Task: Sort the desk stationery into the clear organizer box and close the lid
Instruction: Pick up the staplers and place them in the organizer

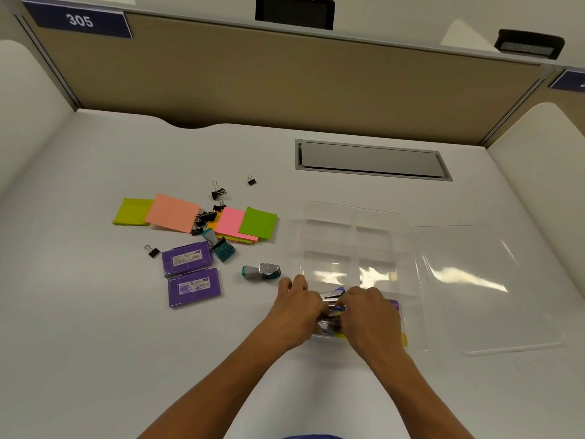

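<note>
White cubicle desk [95, 312], both hands in the organizer box [408, 236].
Left hand [296, 307] and right hand [368, 312] clamp a stapler [332, 294]; forcing it could jam the near compartment.

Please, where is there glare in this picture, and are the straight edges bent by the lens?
Head view: bright glare streaks lie on the open clear lid and on the organizer box floor, hiding detail there; the wide lens bows the partition top and the desk sides; the stapler between the left hand and right hand looks soft.
</note>
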Available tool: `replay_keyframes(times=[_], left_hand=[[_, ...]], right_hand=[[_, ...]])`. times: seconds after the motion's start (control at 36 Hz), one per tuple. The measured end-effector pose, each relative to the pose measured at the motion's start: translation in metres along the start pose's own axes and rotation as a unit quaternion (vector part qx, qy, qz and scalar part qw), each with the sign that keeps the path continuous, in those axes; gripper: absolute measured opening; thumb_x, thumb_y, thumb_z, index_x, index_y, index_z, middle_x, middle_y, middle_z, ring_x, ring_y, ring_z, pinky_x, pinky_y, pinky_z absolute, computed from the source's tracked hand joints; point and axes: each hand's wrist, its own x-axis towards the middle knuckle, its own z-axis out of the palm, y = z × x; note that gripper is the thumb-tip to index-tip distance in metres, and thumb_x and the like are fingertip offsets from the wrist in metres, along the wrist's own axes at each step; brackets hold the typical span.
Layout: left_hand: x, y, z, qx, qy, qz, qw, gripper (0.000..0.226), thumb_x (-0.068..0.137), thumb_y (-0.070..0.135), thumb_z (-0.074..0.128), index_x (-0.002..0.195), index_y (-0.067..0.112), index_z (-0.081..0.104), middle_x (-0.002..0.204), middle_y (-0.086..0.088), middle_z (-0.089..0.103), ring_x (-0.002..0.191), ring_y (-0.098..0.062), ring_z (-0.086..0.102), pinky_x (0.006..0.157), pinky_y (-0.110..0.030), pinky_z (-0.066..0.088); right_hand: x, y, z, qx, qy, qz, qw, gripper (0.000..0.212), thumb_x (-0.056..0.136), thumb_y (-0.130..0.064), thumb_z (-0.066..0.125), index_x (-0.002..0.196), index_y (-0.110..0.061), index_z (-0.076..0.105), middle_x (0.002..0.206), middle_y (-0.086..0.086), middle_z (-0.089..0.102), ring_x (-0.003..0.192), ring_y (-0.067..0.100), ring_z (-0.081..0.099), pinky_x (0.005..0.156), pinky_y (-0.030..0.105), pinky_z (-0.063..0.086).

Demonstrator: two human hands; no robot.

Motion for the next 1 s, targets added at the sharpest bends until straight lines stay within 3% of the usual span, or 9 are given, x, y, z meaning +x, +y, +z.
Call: replay_keyframes(times=[0.11, 0.31, 0.5, 0.61, 0.83, 1.0], left_hand=[[0.002, -0.001, 0.004, 0.013, 0.016, 0.001, 1.000, 0.025, 0.087, 0.034, 0.067, 0.111, 0.026, 0.069, 0.099, 0.004, 0.065, 0.102, -0.023, 0.038, 0.086, -0.040, 0.026], [0.001, 0.000, 0.005, 0.026, 0.020, -0.001, 0.999, 0.029, 0.090, 0.037, 0.064, 0.116, 0.024, 0.068, 0.108, 0.002, 0.065, 0.110, -0.023, 0.039, 0.093, -0.042, 0.026], [-0.005, -0.004, 0.006, -0.044, 0.048, 0.002, 0.998, 0.029, 0.093, 0.041, 0.056, 0.117, 0.031, 0.066, 0.118, 0.008, 0.063, 0.119, -0.020, 0.037, 0.098, -0.041, 0.018], [-0.014, -0.009, 0.008, -0.111, 0.111, -0.006, 0.988, 0.031, 0.094, 0.045, 0.053, 0.120, 0.033, 0.064, 0.123, 0.015, 0.061, 0.122, -0.015, 0.036, 0.100, -0.036, 0.017], [-0.030, -0.037, 0.022, -0.186, 0.214, -0.035, 0.958, 0.030, 0.090, 0.047, 0.052, 0.111, 0.030, 0.068, 0.114, 0.012, 0.066, 0.116, -0.014, 0.046, 0.095, -0.032, 0.033], [-0.035, -0.046, 0.024, -0.196, 0.256, -0.049, 0.945, 0.025, 0.089, 0.040, 0.063, 0.107, 0.026, 0.071, 0.110, 0.006, 0.069, 0.109, -0.016, 0.054, 0.090, -0.026, 0.034]], right_hand=[[-0.002, 0.000, 0.000, -0.010, 0.011, -0.008, 1.000, 0.020, 0.092, -0.031, 0.060, 0.108, -0.023, 0.070, 0.106, -0.001, 0.070, 0.102, 0.017, 0.059, 0.087, 0.032, 0.051], [0.001, 0.003, 0.003, -0.007, 0.004, -0.015, 1.000, 0.018, 0.091, -0.032, 0.060, 0.105, -0.027, 0.070, 0.102, -0.002, 0.069, 0.101, 0.015, 0.057, 0.087, 0.031, 0.052], [0.003, 0.008, 0.005, -0.010, -0.027, -0.036, 0.999, 0.017, 0.094, -0.032, 0.059, 0.104, -0.029, 0.072, 0.097, -0.002, 0.070, 0.099, 0.016, 0.057, 0.089, 0.033, 0.053], [0.002, 0.007, 0.008, 0.000, 0.008, -0.025, 1.000, 0.022, 0.095, -0.036, 0.055, 0.108, -0.028, 0.071, 0.102, -0.004, 0.069, 0.102, 0.016, 0.056, 0.089, 0.031, 0.051], [0.000, -0.002, 0.007, 0.044, 0.073, -0.013, 0.996, 0.021, 0.089, -0.038, 0.063, 0.100, -0.023, 0.072, 0.104, -0.001, 0.071, 0.103, 0.022, 0.057, 0.090, 0.038, 0.051], [0.007, -0.011, 0.005, 0.115, 0.074, -0.063, 0.989, 0.021, 0.091, -0.039, 0.061, 0.105, -0.026, 0.070, 0.110, -0.005, 0.064, 0.108, 0.016, 0.048, 0.095, 0.031, 0.043]])
